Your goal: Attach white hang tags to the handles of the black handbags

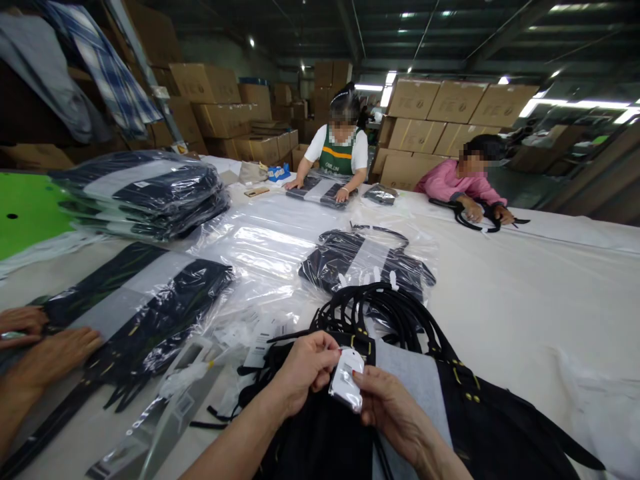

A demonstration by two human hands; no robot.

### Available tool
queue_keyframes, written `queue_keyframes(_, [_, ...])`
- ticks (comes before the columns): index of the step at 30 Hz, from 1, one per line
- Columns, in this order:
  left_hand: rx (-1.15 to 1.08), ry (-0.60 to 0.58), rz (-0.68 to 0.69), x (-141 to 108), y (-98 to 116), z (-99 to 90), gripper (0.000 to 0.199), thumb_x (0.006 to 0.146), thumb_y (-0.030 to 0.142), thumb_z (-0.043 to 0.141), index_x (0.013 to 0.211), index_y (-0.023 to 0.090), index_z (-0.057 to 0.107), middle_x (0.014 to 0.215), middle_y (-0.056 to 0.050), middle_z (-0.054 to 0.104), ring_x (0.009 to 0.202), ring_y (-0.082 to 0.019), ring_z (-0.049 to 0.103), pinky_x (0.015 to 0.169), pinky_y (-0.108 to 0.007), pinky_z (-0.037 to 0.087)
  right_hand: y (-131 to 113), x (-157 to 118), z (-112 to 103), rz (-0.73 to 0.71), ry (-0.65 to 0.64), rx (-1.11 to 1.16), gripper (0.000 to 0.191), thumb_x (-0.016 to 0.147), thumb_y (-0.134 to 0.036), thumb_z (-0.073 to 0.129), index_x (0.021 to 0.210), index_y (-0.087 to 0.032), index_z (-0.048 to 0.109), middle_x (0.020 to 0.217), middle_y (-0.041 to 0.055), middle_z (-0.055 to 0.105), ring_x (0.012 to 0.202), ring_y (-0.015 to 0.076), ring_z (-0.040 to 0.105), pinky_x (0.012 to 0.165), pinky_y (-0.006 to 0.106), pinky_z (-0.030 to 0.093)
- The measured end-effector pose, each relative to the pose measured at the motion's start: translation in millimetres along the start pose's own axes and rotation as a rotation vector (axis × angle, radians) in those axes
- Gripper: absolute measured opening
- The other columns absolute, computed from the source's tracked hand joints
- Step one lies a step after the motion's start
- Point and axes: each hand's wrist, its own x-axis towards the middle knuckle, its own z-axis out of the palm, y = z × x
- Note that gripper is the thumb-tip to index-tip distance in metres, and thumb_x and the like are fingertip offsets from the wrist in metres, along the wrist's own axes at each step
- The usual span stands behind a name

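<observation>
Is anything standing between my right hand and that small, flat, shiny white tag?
Nothing visible: your right hand directly holds the small, flat, shiny white tag by its side. The black fabric bag lies beneath, not between them.

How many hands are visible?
8: your left hand and right hand, holding the white tag; co-workers': two far left, two back centre, two back right. More may be hidden.

Packing workshop, warehouse-type building. Evidence: stacked cardboard cartons (413, 135) at the back, high dark roof (425, 33) with strip lights (369, 87), long pale desk (505, 287) strewn with clear plastic bags (250, 243). Across it, a worker in a green apron (336, 157) and a worker in a pink top (445, 179), both handling dark goods (303, 191). Pile of bagged black goods (150, 183) at left; loose black strapped goods (493, 407) nearest the camera.
</observation>
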Motion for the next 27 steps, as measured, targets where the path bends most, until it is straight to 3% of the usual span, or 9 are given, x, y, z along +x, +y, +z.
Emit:
queue_keyframes(5, [0.07, -0.042, -0.009, -23.1, -6.8, -4.6, 0.022, 0.063, 0.034, 0.059, 0.071, 0.015, 0.05, 0.053, 0.007, 0.044, 0.033, -0.002, 0.03, 0.032, -0.015, 0.016, 7.0, 5.9, 2.6, -0.074, 0.058, 0.012, 0.029, 0.059, -0.034, 0.074, 0.066, -0.011, 0.058, 0.044, -0.0026, 0.053, 0.035, 0.0026, 0.041, 0.035, 0.012, 0.024])
queue_keyframes(11, [0.216, -0.046, 0.004, -42.4, -23.7, -6.5, 0.033, 0.068, 0.04, 0.057, 0.09, 0.016, 0.052, 0.077, 0.002, 0.05, 0.035, 0.0, 0.036, 0.032, -0.014, 0.023, 15.2, 10.7, 12.8, -0.195, 0.157, 0.075, 0.031, 0.052, -0.036, 0.074, 0.057, -0.012, 0.055, 0.038, -0.0043, 0.046, 0.034, 0.0024, 0.033, 0.037, 0.016, 0.018])
queue_keyframes(15, [0.22, -0.024, 0.014, -48.9, -27.6, -0.3, 0.036, 0.069, 0.038, 0.057, 0.098, 0.018, 0.049, 0.09, -0.001, 0.052, 0.037, 0.002, 0.038, 0.033, -0.013, 0.024, 10.7, 9.8, 18.0, -0.237, 0.183, 0.101, 0.03, 0.05, -0.035, 0.074, 0.057, -0.012, 0.055, 0.041, -0.0051, 0.045, 0.036, 0.0024, 0.031, 0.038, 0.017, 0.017])
queue_keyframes(20, [0.164, -0.097, -0.006, -48.2, -31.1, 15.6, 0.048, 0.068, 0.038, 0.056, 0.111, 0.02, 0.044, 0.091, -0.003, 0.055, 0.036, 0.001, 0.04, 0.034, -0.014, 0.025, 16.7, 16.0, 21.8, -0.248, 0.183, 0.177, 0.035, 0.049, -0.038, 0.076, 0.055, -0.015, 0.051, 0.041, -0.0071, 0.042, 0.038, 0.0029, 0.03, 0.039, 0.017, 0.019])
queue_keyframes(24, [0.191, -0.023, 0.02, -44.0, -36.7, 18.5, 0.044, 0.068, 0.036, 0.055, 0.108, 0.019, 0.048, 0.091, -0.004, 0.055, 0.043, -0.003, 0.044, 0.038, -0.017, 0.03, 26.6, 14.0, 22.2, -0.233, 0.154, 0.015, 0.039, 0.063, -0.052, 0.066, 0.059, -0.017, 0.049, 0.037, -0.0088, 0.035, 0.034, 0.0043, 0.027, 0.036, 0.019, 0.018])
queue_keyframes(27, [0.347, 0.044, 0.104, -41.1, -36.7, 13.7, 0.033, 0.07, 0.034, 0.054, 0.1, 0.02, 0.058, 0.087, -0.002, 0.054, 0.054, -0.008, 0.047, 0.052, -0.021, 0.039, 26.6, 3.8, 21.9, -0.295, 0.106, -0.221, 0.042, 0.073, -0.059, 0.053, 0.065, -0.017, 0.052, 0.044, -0.0065, 0.04, 0.037, 0.0063, 0.034, 0.037, 0.02, 0.023])
